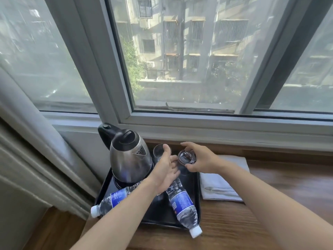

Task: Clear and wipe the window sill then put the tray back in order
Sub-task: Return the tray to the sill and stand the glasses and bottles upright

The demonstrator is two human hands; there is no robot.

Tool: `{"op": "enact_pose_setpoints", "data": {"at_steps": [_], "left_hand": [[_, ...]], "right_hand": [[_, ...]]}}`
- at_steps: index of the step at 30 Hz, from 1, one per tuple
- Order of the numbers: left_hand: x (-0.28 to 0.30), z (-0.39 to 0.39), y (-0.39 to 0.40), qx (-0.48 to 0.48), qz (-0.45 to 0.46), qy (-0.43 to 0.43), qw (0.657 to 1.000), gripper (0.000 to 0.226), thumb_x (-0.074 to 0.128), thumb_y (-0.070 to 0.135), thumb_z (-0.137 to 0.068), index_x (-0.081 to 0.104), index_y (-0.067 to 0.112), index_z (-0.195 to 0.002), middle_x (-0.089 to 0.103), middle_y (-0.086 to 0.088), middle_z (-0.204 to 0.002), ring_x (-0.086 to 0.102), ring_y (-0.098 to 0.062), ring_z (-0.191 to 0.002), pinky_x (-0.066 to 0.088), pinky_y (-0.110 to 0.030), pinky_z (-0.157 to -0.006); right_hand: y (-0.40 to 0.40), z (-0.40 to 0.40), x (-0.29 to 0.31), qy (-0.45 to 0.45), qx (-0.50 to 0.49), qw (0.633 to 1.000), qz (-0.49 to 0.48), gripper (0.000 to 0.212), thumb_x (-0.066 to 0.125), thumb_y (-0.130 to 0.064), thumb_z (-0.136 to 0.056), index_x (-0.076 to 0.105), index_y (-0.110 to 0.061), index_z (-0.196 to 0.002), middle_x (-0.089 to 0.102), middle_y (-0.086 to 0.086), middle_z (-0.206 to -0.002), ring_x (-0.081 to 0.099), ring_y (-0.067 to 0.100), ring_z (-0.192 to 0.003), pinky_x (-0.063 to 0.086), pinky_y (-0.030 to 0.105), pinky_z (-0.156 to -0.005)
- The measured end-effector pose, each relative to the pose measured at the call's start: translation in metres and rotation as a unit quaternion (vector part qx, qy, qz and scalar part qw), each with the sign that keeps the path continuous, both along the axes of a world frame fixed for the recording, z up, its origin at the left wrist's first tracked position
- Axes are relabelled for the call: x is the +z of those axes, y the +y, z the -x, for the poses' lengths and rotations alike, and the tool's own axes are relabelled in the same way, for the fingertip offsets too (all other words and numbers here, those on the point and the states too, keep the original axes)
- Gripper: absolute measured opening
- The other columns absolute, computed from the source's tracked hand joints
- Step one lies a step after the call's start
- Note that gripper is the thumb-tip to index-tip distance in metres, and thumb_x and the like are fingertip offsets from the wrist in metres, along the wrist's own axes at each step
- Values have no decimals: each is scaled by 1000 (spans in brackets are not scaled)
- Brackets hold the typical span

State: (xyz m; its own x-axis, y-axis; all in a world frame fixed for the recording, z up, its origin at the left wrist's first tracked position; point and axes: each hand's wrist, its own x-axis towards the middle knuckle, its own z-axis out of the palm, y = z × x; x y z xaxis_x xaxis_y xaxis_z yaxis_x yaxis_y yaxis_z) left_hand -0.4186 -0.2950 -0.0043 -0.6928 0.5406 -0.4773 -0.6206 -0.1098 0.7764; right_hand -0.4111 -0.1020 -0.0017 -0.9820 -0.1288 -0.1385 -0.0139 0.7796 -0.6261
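A black tray [196, 195] sits on the wooden sill [270, 204] below the window. On it stand a steel kettle [129, 157] with a black lid and a clear glass [159, 152] just behind my left hand. Two water bottles with blue labels lie on their sides: the left bottle [111, 199] sticks out over the tray's left edge, the right bottle [183, 206] over its front edge. My right hand [200, 159] grips a second clear glass [186, 157] from above, over the tray's back right corner. My left hand [166, 170] hovers with fingers spread beside that glass, holding nothing.
A folded white cloth [221, 181] lies on the sill right of the tray. A grey curtain [36, 150] hangs at the left, close to the kettle. The window frame [198, 123] rises directly behind the tray. Bare wood stretches to the right.
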Motion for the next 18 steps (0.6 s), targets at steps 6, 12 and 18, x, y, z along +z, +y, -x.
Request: {"op": "enact_pose_setpoints", "data": {"at_steps": [6, 12, 18], "left_hand": [[-6, 9, 10, 1, -13, -21, 1000, 98, 34, 87, -88, 58, 5, -133, 63, -15, -142, 50, -26, -142, 22, -48, -128], [3, 13, 18, 45, -3, -26, 999, 99, 41, 87, -84, 53, 3, -135, 56, -16, -148, 48, -26, -143, 24, -47, -128], [9, 8, 4, 84, -46, -51, 994, 134, 49, 92, -78, 5, -4, -162, 11, -27, -169, 18, -34, -158, 15, -50, -129]], "right_hand": [[3, 7, -8, -4, 3, 1000, 24, 82, 79, -17, -75, 45, -22, -150, 66, -4, -121, 65, 12, -105, 49, 20, -94], [8, 12, -16, -11, -6, 999, 35, 80, 76, -21, -79, 43, -24, -151, 64, -3, -133, 62, 12, -117, 49, 30, -105], [8, 12, -16, 23, 4, 1000, 20, 83, 78, -29, -83, 40, -17, -156, 54, 2, -149, 52, 14, -137, 41, 27, -114]]}}
